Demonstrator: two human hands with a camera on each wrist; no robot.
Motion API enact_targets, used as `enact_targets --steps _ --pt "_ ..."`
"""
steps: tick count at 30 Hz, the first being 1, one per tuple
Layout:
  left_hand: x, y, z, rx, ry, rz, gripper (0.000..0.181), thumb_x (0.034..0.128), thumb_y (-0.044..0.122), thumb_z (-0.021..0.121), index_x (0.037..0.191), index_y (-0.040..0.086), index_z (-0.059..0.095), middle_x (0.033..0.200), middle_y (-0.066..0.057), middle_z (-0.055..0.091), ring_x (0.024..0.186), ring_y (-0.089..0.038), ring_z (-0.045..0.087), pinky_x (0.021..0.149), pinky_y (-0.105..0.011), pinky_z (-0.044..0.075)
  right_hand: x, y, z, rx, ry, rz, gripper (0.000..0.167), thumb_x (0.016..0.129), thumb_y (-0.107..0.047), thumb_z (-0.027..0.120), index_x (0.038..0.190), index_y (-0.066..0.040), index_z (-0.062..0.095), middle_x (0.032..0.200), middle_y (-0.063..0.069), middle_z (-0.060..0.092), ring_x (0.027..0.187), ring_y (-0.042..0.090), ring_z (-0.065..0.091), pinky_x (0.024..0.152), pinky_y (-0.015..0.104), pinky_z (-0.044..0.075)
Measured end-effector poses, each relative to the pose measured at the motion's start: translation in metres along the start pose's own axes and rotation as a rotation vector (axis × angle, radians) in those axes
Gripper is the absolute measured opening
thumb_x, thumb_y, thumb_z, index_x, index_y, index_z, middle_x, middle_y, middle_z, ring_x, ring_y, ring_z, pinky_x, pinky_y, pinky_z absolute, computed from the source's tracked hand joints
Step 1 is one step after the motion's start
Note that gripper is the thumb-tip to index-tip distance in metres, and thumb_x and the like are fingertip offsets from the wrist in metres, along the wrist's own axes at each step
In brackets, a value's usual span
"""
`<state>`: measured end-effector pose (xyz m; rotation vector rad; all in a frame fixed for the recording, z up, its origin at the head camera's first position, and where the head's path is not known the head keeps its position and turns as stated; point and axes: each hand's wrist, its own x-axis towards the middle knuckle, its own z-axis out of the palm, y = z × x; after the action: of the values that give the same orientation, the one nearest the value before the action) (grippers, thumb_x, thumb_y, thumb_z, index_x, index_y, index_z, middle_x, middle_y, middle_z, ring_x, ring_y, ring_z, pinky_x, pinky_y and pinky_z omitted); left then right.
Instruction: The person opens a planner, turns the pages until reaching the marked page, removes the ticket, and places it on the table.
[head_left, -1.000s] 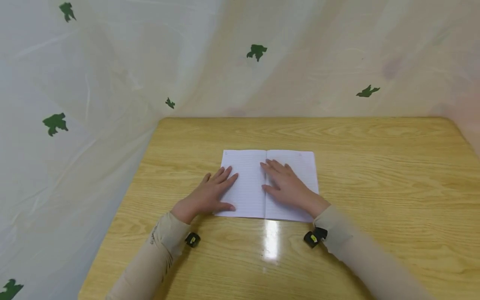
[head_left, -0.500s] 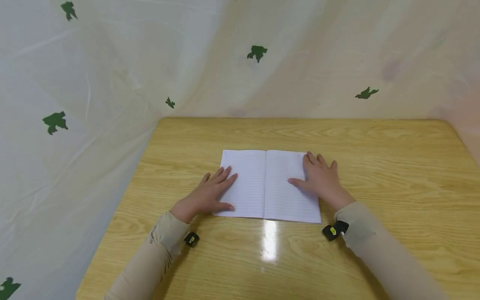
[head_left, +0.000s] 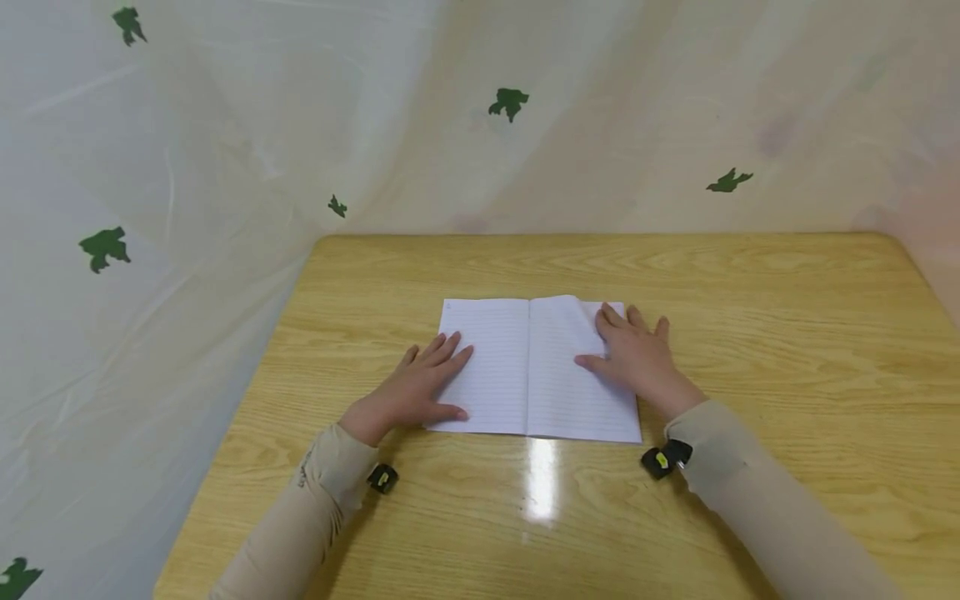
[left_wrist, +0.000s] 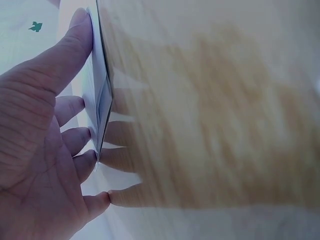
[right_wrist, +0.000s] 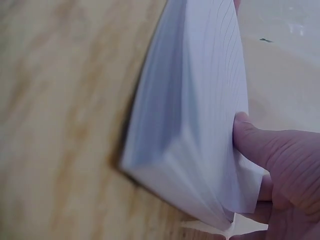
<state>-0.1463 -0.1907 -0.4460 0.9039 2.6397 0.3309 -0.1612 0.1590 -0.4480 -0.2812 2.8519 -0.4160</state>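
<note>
An open notebook (head_left: 491, 375) with white ruled pages lies on the wooden table. My left hand (head_left: 411, 392) rests spread on the left page, its outer fingers reaching over the notebook's side edge. On the right page, the upper corner of the top sheet (head_left: 558, 321) is bent up beside the fingertips of my right hand (head_left: 637, 358), whose thumb lies on that page. The right wrist view shows the right hand (right_wrist: 290, 175) with its thumb on the sheet (right_wrist: 220, 100) and other fingers partly behind the page corner. In the left wrist view the left hand (left_wrist: 50, 140) touches the notebook's edge.
The wooden table (head_left: 787, 350) extends around the notebook. A pale curtain (head_left: 615, 108) with green bird-like shapes hangs behind it and at the left. Small black devices (head_left: 382, 478) are at both wrists.
My right hand has moved from the notebook's middle to the right page's outer edge. That page's upper corner, flat before, is now bent up toward the left. The left hand has stayed in place.
</note>
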Motion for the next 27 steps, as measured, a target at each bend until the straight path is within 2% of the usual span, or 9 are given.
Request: enact_targets --steps 6,13,18,24,27 --pt "0.000 0.001 -0.001 -0.007 -0.003 -0.001 0.096 0.0842 0.055 0.068 0.157 0.015 0.019 0.163 -0.011 0.004 0.149 -0.032 0.001 0.112 -0.064 0.007 -0.002 -0.004 0.000 -0.014 0.019 -0.071 0.068 0.096 -0.044 0.057 0.148 -0.004 0.040 0.156 0.020 0.026 0.143 0.048 0.015 0.105 0.073 0.000" --pt "0.001 0.000 0.000 -0.004 -0.005 -0.006 0.096 0.0843 0.055 0.068 0.157 0.016 0.019 0.163 -0.010 0.004 0.149 -0.031 0.000 0.113 -0.064 0.007 -0.005 -0.012 0.000 0.144 0.097 -0.134 0.047 0.099 -0.030 0.055 0.136 0.000 0.055 0.144 0.024 0.045 0.137 0.047 0.031 0.107 0.071 0.004" --pt "0.001 0.000 0.000 -0.004 -0.007 -0.010 0.096 0.0845 0.055 0.068 0.157 0.017 0.018 0.163 -0.010 0.003 0.149 -0.030 0.000 0.113 -0.063 0.006 -0.008 -0.019 -0.004 0.325 0.106 -0.127 0.050 0.101 -0.032 0.052 0.141 -0.002 0.050 0.138 0.022 0.053 0.131 0.045 0.042 0.109 0.069 0.008" --pt "0.001 0.000 0.000 -0.009 -0.008 -0.012 0.096 0.0847 0.055 0.068 0.157 0.017 0.018 0.163 -0.009 0.002 0.149 -0.030 -0.001 0.113 -0.062 0.005 -0.015 -0.028 -0.010 0.523 0.058 -0.099 0.064 0.101 -0.048 0.046 0.150 -0.008 0.039 0.148 0.019 0.042 0.137 0.040 0.037 0.111 0.055 0.028" --pt "0.001 0.000 0.001 -0.013 -0.006 -0.010 0.096 0.0846 0.056 0.068 0.157 0.017 0.018 0.163 -0.009 0.002 0.149 -0.029 -0.001 0.113 -0.062 0.005 -0.018 -0.033 -0.013 0.594 0.035 -0.103 0.066 0.101 -0.051 0.044 0.152 -0.010 0.035 0.152 0.018 0.036 0.140 0.039 0.032 0.112 0.053 0.026"
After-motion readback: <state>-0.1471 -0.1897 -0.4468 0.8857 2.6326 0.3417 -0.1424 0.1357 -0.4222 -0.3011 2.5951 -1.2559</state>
